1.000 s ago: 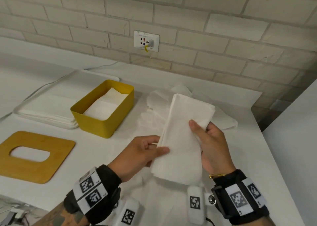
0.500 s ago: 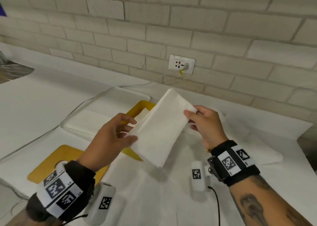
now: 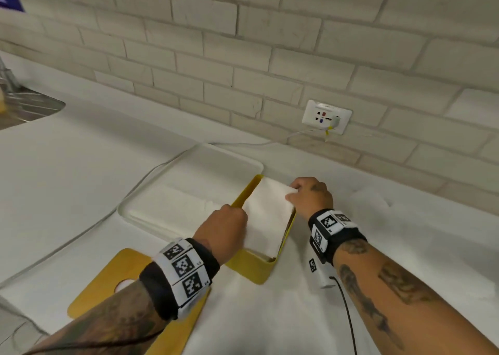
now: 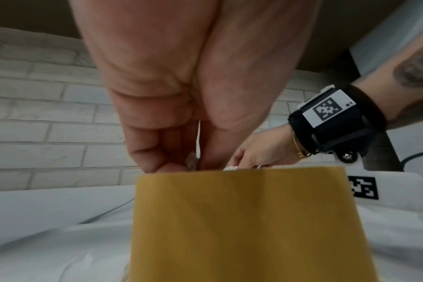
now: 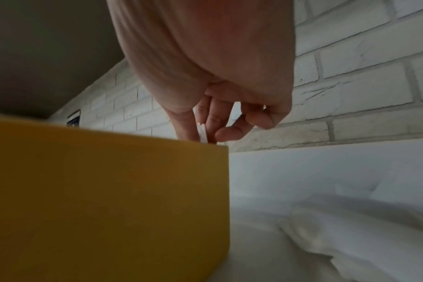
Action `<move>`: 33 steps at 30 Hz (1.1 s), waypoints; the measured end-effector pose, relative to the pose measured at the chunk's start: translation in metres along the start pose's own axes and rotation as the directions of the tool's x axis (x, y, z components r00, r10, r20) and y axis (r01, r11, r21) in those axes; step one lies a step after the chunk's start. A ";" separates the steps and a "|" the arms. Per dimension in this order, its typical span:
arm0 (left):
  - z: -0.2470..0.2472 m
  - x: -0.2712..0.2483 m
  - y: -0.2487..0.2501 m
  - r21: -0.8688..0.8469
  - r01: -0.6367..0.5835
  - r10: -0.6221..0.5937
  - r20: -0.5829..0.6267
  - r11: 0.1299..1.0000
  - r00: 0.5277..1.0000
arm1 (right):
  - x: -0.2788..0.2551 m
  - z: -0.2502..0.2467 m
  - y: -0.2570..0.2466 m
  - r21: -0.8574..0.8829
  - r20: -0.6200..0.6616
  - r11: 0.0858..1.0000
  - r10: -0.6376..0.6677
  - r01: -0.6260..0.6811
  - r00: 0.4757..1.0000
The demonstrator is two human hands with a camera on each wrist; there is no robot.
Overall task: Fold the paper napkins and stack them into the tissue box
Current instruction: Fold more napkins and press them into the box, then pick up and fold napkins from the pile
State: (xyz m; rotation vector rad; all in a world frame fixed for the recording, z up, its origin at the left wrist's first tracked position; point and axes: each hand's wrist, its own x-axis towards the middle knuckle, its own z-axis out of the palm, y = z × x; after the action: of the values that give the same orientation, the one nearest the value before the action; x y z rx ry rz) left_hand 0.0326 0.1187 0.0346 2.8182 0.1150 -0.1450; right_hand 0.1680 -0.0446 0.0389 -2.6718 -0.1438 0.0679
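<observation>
A folded white napkin [image 3: 266,217] lies in the mouth of the yellow tissue box [image 3: 251,269] on the white counter. My left hand [image 3: 232,219] pinches the napkin's near left edge at the box rim. My right hand [image 3: 294,192] pinches its far right corner. In the left wrist view the left hand [image 4: 181,164] has thumb and fingers pressed together on a thin white edge just above the box wall [image 4: 242,219]. In the right wrist view the right hand [image 5: 200,133] nips a white edge [image 5: 203,135] over the box [image 5: 109,190]. The box's inside is mostly hidden by the napkin.
A wooden lid with an oval slot [image 3: 108,281] lies left of the box under my left forearm. A white tray [image 3: 189,190] holding flat napkins sits behind the box. Loose white napkins [image 3: 378,214] spread to the right. A wall socket [image 3: 326,116] with a cable is behind.
Both hands have carried the folded napkin from mid-air in front of me forward and down into the yellow box. My view has shifted forward and left.
</observation>
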 end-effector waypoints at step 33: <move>0.020 0.002 0.016 0.263 -0.363 0.251 0.376 0.894 0.892 | -0.025 0.016 -0.033 -0.558 0.613 0.694 -0.024 0.454 0.790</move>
State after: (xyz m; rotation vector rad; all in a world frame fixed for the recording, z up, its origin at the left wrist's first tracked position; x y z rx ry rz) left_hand 0.0340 0.0978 0.0205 3.0354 -0.4836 -0.6144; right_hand 0.1386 -0.0113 0.0395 -3.2340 -0.9007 0.9022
